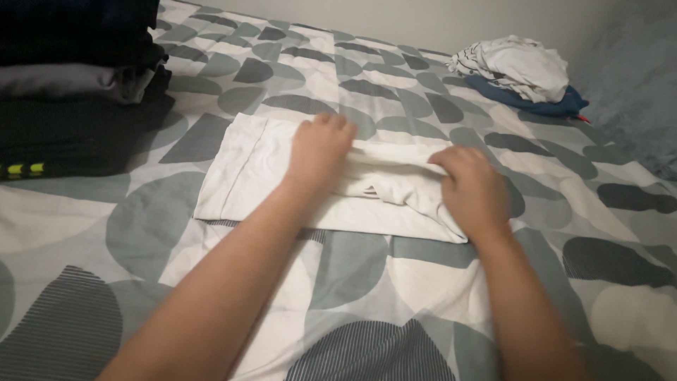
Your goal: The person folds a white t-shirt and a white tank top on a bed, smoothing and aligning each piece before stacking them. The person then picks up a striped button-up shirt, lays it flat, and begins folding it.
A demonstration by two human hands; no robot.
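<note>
So the whole surface here is a bed with a cover printed in grey, white and dark half-circle shapes (pixel 338 282), some of them finely striped. Behind it runs a plain pale wall (pixel 423 17), pretty dim, with soft flat light and no hard shadows. Top left there's a stack of folded dark clothes (pixel 70 85), black and grey mostly, one with small yellow marks at the edge. Far right corner has a crumpled white cloth heap (pixel 518 63) sitting on something blue (pixel 543 106). Along the right edge is a fuzzy grey-blue blanket (pixel 635 77).
</note>
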